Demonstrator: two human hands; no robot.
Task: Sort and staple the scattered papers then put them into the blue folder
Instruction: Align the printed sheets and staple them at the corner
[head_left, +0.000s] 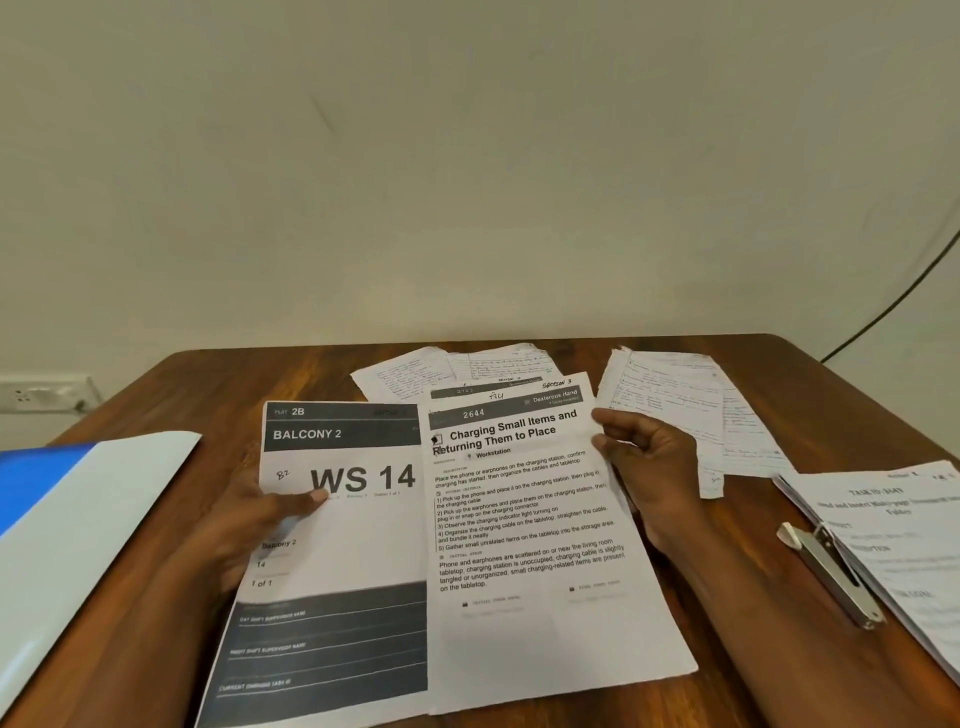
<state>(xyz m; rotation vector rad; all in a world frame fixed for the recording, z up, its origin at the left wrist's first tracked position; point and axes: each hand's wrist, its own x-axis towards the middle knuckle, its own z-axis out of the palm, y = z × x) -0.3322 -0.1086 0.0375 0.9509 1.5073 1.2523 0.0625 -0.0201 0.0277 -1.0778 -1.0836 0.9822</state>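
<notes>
papers lie spread on the wooden table (727, 545): left hand (254, 514) pinches the ws 14 sheet (337, 545), right hand (649, 457) grips the charging sheet (530, 545); blue folder (62, 499) at left, stapler (831, 577) at right

Support surface: a dark brown wooden table (208, 395) with rounded far corners, set against a plain wall.

Items lying directly on it:
- Blue folder (67, 514), open, at the left edge, its pale inner flap facing up.
- Handwritten sheets (415, 371), overlapping, at the far centre.
- A second handwritten stack (675, 410), far right.
- A printed stack (898, 540), near right edge.
- Metal stapler (831, 577), lying across the left edge of that printed stack; whether it also touches the wood cannot be told.
</notes>
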